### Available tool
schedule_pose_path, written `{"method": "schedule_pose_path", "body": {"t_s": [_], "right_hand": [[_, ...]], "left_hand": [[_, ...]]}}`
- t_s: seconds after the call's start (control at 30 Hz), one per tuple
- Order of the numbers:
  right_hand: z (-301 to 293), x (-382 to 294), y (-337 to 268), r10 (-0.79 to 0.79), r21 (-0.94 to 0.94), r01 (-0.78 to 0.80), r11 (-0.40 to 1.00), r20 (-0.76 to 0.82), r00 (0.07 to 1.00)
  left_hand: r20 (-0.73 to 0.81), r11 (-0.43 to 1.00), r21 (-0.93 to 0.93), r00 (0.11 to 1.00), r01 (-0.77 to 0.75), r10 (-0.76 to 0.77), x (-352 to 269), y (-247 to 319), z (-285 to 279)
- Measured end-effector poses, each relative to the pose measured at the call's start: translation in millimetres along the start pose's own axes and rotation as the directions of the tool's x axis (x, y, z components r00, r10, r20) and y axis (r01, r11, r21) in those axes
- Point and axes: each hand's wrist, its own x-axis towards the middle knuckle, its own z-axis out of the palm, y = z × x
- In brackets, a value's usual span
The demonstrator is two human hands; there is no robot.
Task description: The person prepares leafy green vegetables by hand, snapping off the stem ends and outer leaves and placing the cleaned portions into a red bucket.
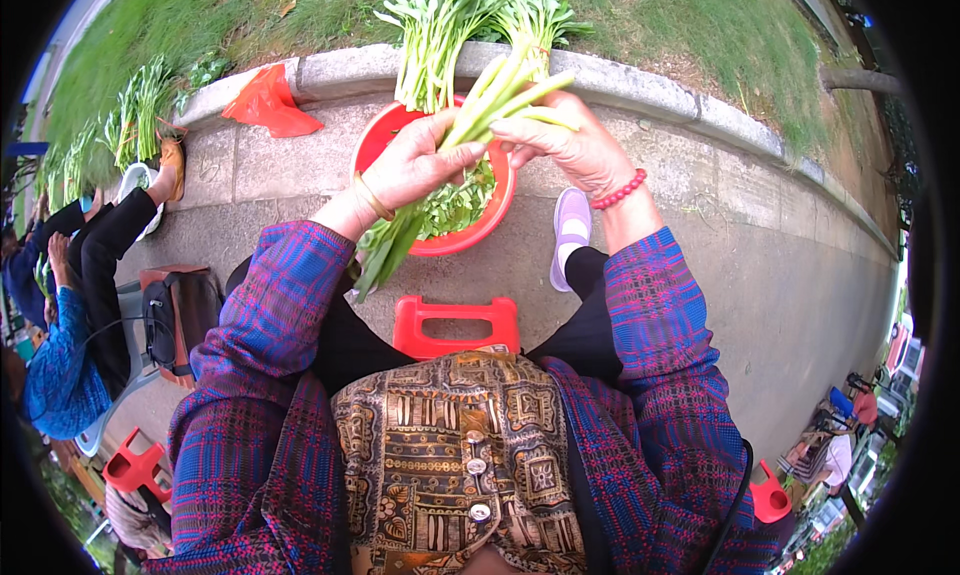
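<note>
My left hand [412,159] grips a bunch of green leafy stalks [480,114], its leaves hanging down to the lower left and its pale stem ends pointing up to the right. My right hand [566,136] holds stems near the cut ends, thumb and fingers closed on them. Beneath both hands stands a red plastic basin [480,237] with loose green leaves [457,207] in it. Beyond it, one bundle of leafy stalks [431,50] leans across the curb at the basin's far rim. A second bundle [536,20], tied with a band, lies beside it, partly behind the held stems.
A concrete curb [622,84] runs along the grass. On it lies a red plastic bag [271,102]. A red plastic stool [456,324] is between my legs. At left are a seated person [64,372], a dark backpack [176,316], a white basket [135,181] and more bundles [142,114].
</note>
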Motion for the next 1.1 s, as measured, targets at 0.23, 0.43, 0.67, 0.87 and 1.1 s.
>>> {"method": "schedule_pose_path", "body": {"t_s": [0.23,0.43,0.67,0.87,1.1], "right_hand": [[-37.9,-13.5,-7.7,-0.320,-0.353,0.181,0.918,-0.386,0.865],[-18.9,-12.8,-6.0,-0.201,-0.069,0.190,0.979,-0.409,0.890],[-19.8,-11.9,2.5,-0.082,-0.029,0.077,0.997,-0.376,0.923],[-15.4,-10.6,3.7,-0.066,-0.001,0.072,0.997,-0.427,0.902],[-12.9,-9.0,6.1,-0.068,-0.070,0.041,0.997,-0.456,0.887]], "left_hand": [[-0.164,0.557,0.814,0.855,-0.165,0.493,3.2,0.8,-19.2],[-0.118,0.513,0.844,0.878,-0.158,0.464,2.5,-3.2,-16.6],[-0.082,0.422,0.893,0.869,-0.153,0.487,5.0,-3.1,-9.4],[-0.050,0.385,0.909,0.873,-0.162,0.485,4.2,-4.3,-11.8],[-0.010,0.384,0.903,0.885,-0.192,0.465,2.1,-2.6,-14.0]]}}
